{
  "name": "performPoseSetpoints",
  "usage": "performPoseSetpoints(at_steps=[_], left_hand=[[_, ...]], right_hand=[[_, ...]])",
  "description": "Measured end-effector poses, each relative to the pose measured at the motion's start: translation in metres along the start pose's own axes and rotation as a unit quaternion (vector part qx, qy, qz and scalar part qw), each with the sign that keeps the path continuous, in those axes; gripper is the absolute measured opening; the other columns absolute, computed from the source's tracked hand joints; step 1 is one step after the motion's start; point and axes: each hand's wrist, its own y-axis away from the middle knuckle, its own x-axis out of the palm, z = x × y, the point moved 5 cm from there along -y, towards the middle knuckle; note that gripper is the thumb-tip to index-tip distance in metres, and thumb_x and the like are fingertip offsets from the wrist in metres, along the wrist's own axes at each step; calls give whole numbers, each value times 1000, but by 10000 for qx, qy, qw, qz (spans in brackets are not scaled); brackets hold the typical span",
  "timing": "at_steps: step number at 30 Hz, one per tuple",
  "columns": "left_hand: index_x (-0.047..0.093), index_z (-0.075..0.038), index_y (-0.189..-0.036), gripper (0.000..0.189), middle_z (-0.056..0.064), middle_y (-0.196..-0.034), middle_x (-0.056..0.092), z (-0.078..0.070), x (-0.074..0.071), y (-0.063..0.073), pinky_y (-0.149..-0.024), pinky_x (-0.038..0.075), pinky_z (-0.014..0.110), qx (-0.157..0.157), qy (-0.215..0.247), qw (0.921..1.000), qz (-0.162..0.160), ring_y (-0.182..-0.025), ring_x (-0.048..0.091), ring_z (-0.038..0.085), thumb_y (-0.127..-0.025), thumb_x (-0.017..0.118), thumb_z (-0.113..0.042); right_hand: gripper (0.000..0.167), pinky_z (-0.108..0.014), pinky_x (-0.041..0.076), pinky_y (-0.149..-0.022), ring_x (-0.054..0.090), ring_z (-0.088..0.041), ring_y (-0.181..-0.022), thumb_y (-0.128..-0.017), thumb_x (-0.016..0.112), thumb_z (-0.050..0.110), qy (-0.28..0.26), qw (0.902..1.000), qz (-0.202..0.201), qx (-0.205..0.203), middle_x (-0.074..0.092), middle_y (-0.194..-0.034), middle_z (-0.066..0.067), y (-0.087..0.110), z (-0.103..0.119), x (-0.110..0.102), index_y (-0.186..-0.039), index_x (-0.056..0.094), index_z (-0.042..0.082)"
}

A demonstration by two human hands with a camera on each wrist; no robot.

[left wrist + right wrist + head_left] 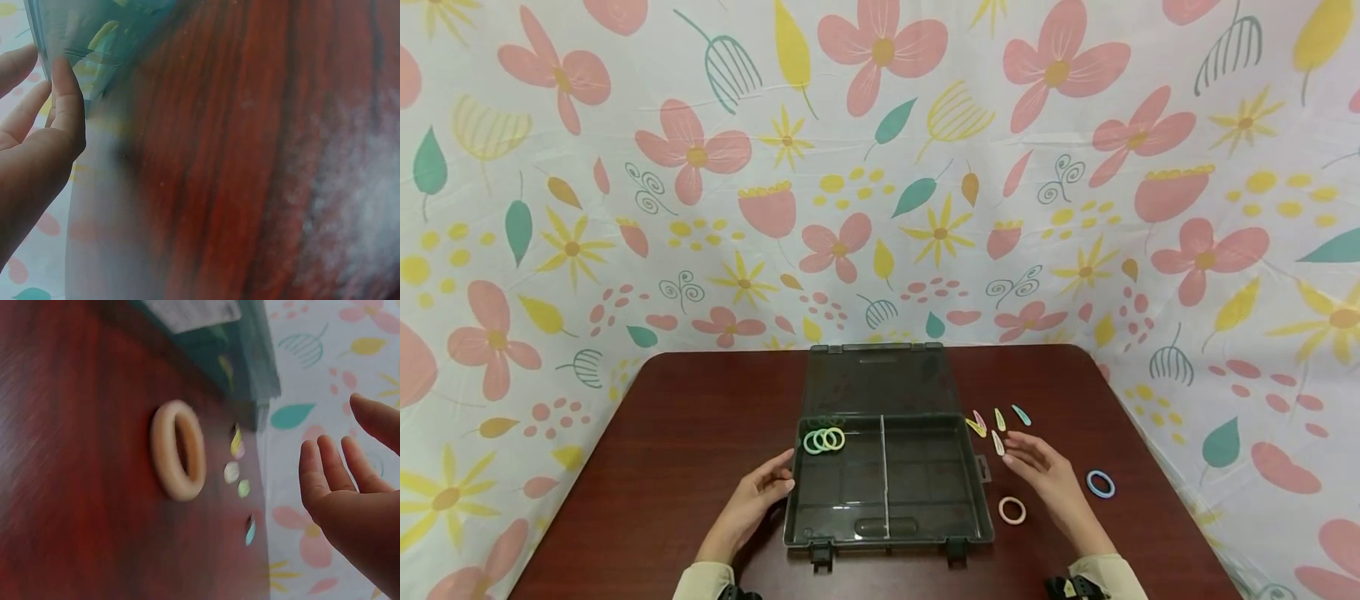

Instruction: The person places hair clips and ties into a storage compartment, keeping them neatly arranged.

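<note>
A dark see-through plastic case (931, 521) lies on the table with its lid (880, 383) raised at the back. A pale divider (885, 479) splits it in two. Several green and yellow hair ties (815, 442) overlap in the left compartment's back corner. My left hand (752, 500) rests its fingertips against the case's left wall. On the right, my right hand (1048, 475) has loosely spread fingers with nothing between them. Its fingertips are beside a white hair clip (997, 442); whether they touch it I cannot tell. Yellow, pink, light green and teal clips (1021, 415) lie just beyond.
A peach hair tie (1012, 511) lies between the case and my right forearm. Further right is a blue hair tie (1101, 484). Two latches (957, 552) stick out at the case's front. A flowered cloth (880, 208) hangs behind the brown table (700, 408).
</note>
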Motion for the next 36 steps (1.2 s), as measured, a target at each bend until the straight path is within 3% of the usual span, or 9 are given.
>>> performPoseSetpoints(at_steps=[7, 13, 26, 36], left_hand=[[40, -5, -146, 60, 12, -111, 50, 2, 0, -1, -86, 48, 25, 91, -85, 9999, 17, -96, 54, 13, -92, 64, -7], [39, -5, -147, 60, 9, -109, 51, 5, -1, -3, -86, 49, 27, 11, -141, 9999, 19, -98, 53, 15, -93, 64, -11], [37, -4, -148, 59, 13, -112, 50, 4, 0, 0, -87, 49, 28, 1, -112, 9999, 116, -98, 53, 16, -95, 61, -9], [38, -10, -148, 59, 12, -113, 50, 3, -1, -1, -89, 48, 32, -189, -154, 9996, 122, -104, 51, 22, -95, 62, -13]], right_hand=[[55, -18, 49, -83, 58, 1, -103, -93, 66, 21, 132, 9993, -171, 290, 53, -132, -22, 13, -19, -16, -139, 46, -1], [57, -20, 49, -81, 58, 2, -98, -92, 67, 18, 308, 9974, -2, 655, 52, -132, -23, 20, -37, -21, -141, 45, -1], [55, -24, 51, -80, 59, -16, -105, -88, 71, 15, 327, 9934, 361, 1036, 55, -129, -22, 31, -53, -21, -135, 51, -4], [39, -22, 52, -75, 60, -9, -89, -82, 75, 4, 796, 9949, 465, 403, 65, -108, -19, 28, -51, -19, -117, 64, -9]])
